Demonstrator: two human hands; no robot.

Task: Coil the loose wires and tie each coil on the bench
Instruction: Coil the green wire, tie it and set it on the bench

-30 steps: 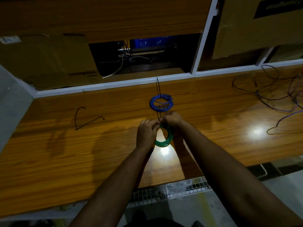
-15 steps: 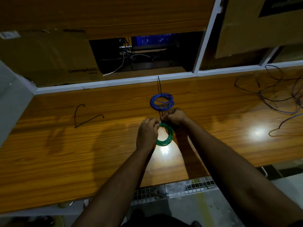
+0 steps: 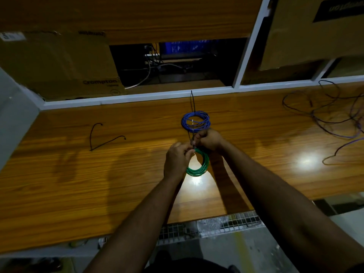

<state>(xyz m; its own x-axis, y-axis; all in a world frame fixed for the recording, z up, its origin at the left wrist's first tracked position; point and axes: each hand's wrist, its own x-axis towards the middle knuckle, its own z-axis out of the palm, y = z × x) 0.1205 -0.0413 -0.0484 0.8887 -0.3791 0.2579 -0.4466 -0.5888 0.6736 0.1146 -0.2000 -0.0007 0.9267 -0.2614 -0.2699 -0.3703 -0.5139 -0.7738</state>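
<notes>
Here both hands, left hand (image 3: 177, 158) and right hand (image 3: 208, 139), pinch the green coil's (image 3: 199, 168) top (blue coil (image 3: 195, 121) just behind) mid-surface (image 3: 78, 184)

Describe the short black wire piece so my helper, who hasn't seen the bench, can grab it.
On the wooden bench, look left of the hands. The short black wire lies alone there, bent into a V, unlike the blue coil.
</notes>
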